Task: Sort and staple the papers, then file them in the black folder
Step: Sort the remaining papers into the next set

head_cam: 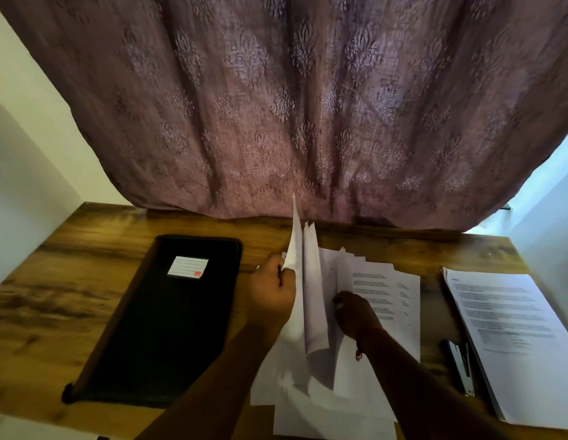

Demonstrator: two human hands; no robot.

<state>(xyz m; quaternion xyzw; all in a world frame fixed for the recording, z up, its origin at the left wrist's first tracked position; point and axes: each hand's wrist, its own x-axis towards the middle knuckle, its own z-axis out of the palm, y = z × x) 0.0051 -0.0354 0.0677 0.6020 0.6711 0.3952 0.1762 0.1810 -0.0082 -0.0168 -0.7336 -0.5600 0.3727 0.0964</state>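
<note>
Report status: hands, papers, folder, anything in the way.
Left hand grips lifted sheets; right hand leafs through the loose pile. Black folder closed, left of pile. Stapler untouched beside second stack. Nothing blocking.

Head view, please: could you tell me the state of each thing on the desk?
black folder: closed, flat on desk.
middle papers: loose, fanned, unstapled.
lifted sheets: upright, held by left hand.
right hand: leafing through middle papers.
right stack: squared, lying flat.
stapler: lying idle beside right stack.
</note>
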